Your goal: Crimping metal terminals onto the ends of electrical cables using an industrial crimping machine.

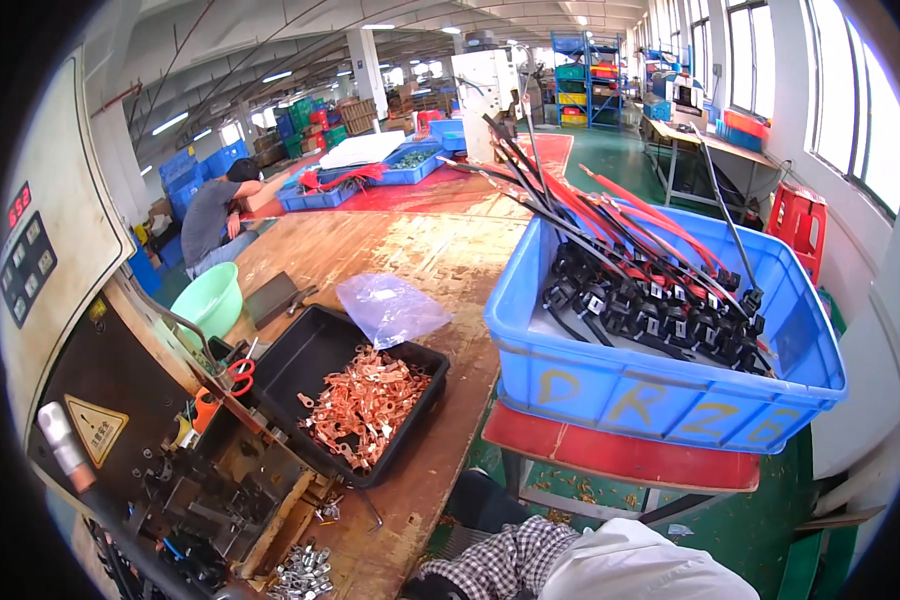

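Neither my left hand nor my right hand shows in the head view. At the lower edge lie checkered cloth (505, 556) and white cloth (635, 565) of my clothing, with a dark shoe or trouser leg beyond. Left of them, a black tray (305, 345) on the wooden bench holds a heap of copper cable lugs (368, 408). Silver lugs (302, 574) are piled by the press tooling (220, 500). On my right, a blue crate (660, 395) contains black cables with black connectors (660, 310) and red cables (660, 220), their ends sticking up over the rim.
The crate rests on a red stool (620, 452). A clear plastic bag (392, 308) touches the tray's far edge. Near it are a green bowl (210, 302) and red-handled scissors (241, 374). A machine panel (30, 255) borders the left. Another person (213, 225) sits across the bench.
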